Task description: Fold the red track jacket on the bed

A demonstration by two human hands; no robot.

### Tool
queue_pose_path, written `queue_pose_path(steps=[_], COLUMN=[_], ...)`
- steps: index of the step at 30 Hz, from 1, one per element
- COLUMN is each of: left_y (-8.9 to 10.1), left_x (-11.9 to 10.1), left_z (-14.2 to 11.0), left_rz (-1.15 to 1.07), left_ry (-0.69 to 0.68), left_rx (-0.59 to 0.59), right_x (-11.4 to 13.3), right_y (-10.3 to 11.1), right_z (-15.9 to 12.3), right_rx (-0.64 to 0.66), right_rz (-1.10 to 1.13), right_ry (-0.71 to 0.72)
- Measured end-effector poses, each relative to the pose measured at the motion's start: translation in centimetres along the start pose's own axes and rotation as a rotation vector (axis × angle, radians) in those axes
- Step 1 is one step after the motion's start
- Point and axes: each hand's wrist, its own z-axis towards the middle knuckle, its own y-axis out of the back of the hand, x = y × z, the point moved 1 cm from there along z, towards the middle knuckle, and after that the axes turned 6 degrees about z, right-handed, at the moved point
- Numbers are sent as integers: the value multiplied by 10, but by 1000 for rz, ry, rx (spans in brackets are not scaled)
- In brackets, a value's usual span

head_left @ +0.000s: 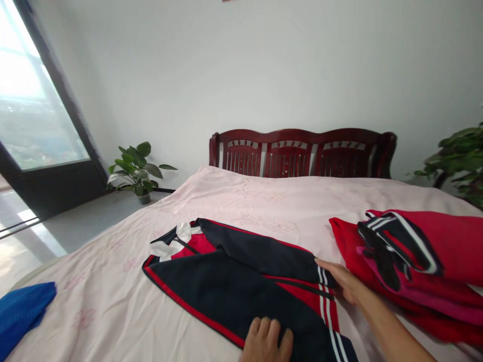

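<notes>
A navy jacket (pixel 222 281) with red panels, a white collar and white stripes near its hem and cuffs lies front up on the bed, its sleeves folded in over the front. At its near edge my left hand (pixel 266 342) is closed on the dark cloth, fingers curled, the lower part cut off by the frame. My right hand (pixel 341 281) grips the far sleeve by the striped cuff; some of its fingers are hidden by the cloth. The collar end points left, away from both hands.
Red and pink folded clothes (pixel 422 261) are piled on the right of the bed. Blue cloth (pixel 26 309) lies at the near left. A pale pink sheet (pixel 124 261) covers the bed, before a dark wooden headboard (pixel 289 153). Potted plants (pixel 138 168) stand on both sides.
</notes>
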Motion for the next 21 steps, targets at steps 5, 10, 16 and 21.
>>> queue_pose_path(steps=[5,10,16,21], left_y=[-5,12,42,42], left_x=[-8,17,67,107], left_z=[21,30,17,-5], left_rz=[-3,-392,-1071,-1491], left_ry=[77,259,797,1342], left_rx=[178,508,-2,-214], right_x=[2,32,95,99], right_y=[-7,-30,-114,-213], right_z=[-9,-28,-29,2], right_rx=[98,31,-40,91], right_rz=[129,227,188,19], right_ry=[-84,128,472,466])
